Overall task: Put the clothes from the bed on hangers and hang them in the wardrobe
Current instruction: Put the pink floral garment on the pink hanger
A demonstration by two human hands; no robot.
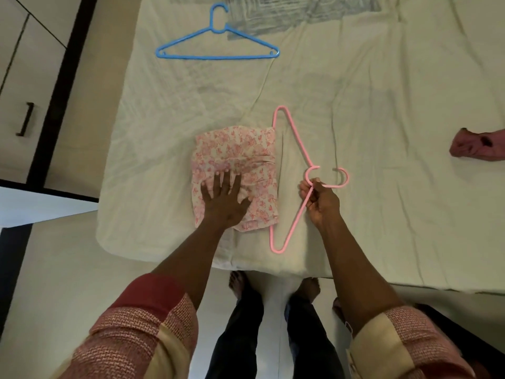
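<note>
Left hand (222,196) lies flat, fingers spread, pressing on the folded white cloth with pink floral print (235,177), which sits on the cream bedsheet of the bed (382,110) near its foot edge. Right hand (318,199) pinches the pink plastic hanger (293,149) at the neck just below its hook; the hanger's long bar runs along the cloth's right edge and appears to be tucked under or inside the fold, though the contact itself is hidden. Risk, as judged: if the hanger is drawn or lifted while the bar sits only shallowly in the fold, the cloth could slide off one end or unfold in a heap; the slim plastic neck could also twist in a two-finger pinch. The cloth's near edge lies close to the mattress corner, so a pull toward the person could drag it onto the floor. Open sheet lies to the right and beyond. A blue plastic hanger (217,41) lies well apart at the far side; a crumpled dark pink garment (476,146) rests at the right frame edge. Wardrobe doors with a dark handle (26,119) stand to the left, across a strip of floor.
</note>
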